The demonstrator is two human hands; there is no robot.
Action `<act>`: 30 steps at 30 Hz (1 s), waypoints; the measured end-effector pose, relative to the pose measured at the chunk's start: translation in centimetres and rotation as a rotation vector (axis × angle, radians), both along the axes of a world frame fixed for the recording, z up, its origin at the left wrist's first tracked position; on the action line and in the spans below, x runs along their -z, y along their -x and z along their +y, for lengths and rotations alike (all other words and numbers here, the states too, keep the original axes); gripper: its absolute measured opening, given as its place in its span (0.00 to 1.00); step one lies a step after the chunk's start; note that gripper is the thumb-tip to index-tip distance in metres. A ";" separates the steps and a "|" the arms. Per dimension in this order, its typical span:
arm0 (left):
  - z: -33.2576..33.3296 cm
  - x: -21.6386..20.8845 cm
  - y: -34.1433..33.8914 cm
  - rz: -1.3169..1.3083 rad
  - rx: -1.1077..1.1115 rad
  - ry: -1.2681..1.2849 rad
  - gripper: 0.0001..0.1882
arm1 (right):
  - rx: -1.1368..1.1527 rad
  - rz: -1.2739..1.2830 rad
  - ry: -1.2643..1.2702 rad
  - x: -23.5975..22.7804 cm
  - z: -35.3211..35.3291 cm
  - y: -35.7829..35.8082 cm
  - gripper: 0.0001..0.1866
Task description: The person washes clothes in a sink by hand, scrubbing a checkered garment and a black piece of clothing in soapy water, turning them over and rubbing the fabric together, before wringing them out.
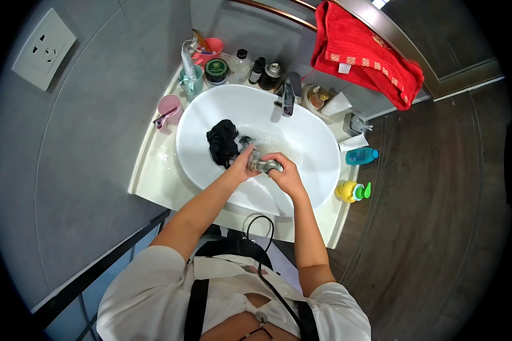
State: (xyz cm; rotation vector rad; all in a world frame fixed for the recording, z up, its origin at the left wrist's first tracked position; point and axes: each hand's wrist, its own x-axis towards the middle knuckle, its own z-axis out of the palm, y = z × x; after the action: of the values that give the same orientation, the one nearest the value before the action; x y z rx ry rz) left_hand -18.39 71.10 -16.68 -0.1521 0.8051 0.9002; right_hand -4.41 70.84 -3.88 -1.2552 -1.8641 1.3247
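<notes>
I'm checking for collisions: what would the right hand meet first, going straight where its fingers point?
Past the patterned cloth it grips, the right hand would probably meet the left hand first; depth is hard to judge.

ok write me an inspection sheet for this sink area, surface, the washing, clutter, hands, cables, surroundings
Surface: white basin on a pale counter
Job's things: patterned cloth held over the basin; black cloth lying in it
Clutter: pink cup at left; blue bottle and yellow pump bottle at right
Hands: left hand and right hand both grip the patterned cloth
Cables: black cord looping between the forearms
Surroundings: red towel, wall socket
</notes>
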 end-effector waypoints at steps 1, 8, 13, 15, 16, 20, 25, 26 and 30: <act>0.3 -0.4 -0.1 0.050 0.011 -0.042 0.18 | 0.018 0.055 0.064 -0.1 -0.3 0.0 0.15; 0.9 -5.1 -1.9 0.167 -0.195 -0.130 0.14 | 0.399 0.027 -0.165 2.5 -2.4 3.4 0.09; 0.5 -5.7 -3.6 0.409 -0.204 -0.105 0.15 | 0.660 -0.206 -0.096 5.7 0.9 2.5 0.12; 0.6 -5.6 -3.3 0.462 -0.187 -0.154 0.14 | 0.646 -0.254 -0.206 5.2 0.6 3.0 0.12; 0.8 -5.6 -3.0 0.444 -0.166 -0.134 0.14 | 0.638 -0.279 -0.261 4.9 0.4 3.3 0.12; 0.4 -4.0 -1.8 0.297 -0.143 -0.132 0.14 | 0.548 -0.147 -0.247 3.8 -1.2 4.6 0.12; -0.9 -6.0 -3.7 0.408 0.011 -0.043 0.14 | 0.558 -0.342 -0.078 6.0 0.8 1.8 0.18; -0.8 -6.0 -3.7 0.449 0.088 -0.076 0.14 | 0.547 -0.355 -0.067 6.8 1.1 0.9 0.19; -0.4 -4.8 -2.4 0.533 0.204 -0.108 0.16 | 0.501 -0.365 0.160 10.8 1.4 -2.7 0.24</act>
State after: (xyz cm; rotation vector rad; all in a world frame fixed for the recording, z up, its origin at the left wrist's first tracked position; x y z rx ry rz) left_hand -15.99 70.72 -11.91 0.2729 1.2374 0.7953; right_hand -1.74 72.27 -14.64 -1.9990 -1.5249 1.0316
